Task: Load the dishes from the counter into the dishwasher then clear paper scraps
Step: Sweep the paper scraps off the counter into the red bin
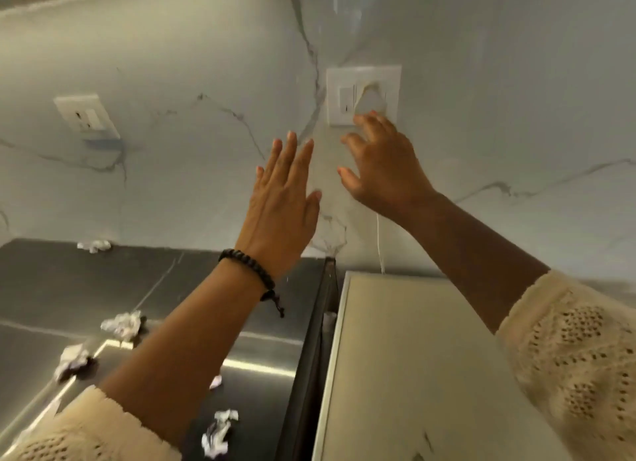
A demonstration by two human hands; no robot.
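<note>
Reaching toward the marble wall, we hold both hands up empty: our left hand flat with straight fingers, our right hand loosely spread near the switch plate. No dishes show on the dark counter, so loading seems finished. Crumpled paper scraps lie scattered there, uncollected.

Both raised before a marbled backsplash: left hand flat, fingers straight; right hand spread, loosely curled, holding nothing, just below a wall switch plate. Crumpled paper scraps scattered across the dark counter, one at its back edge.
</note>
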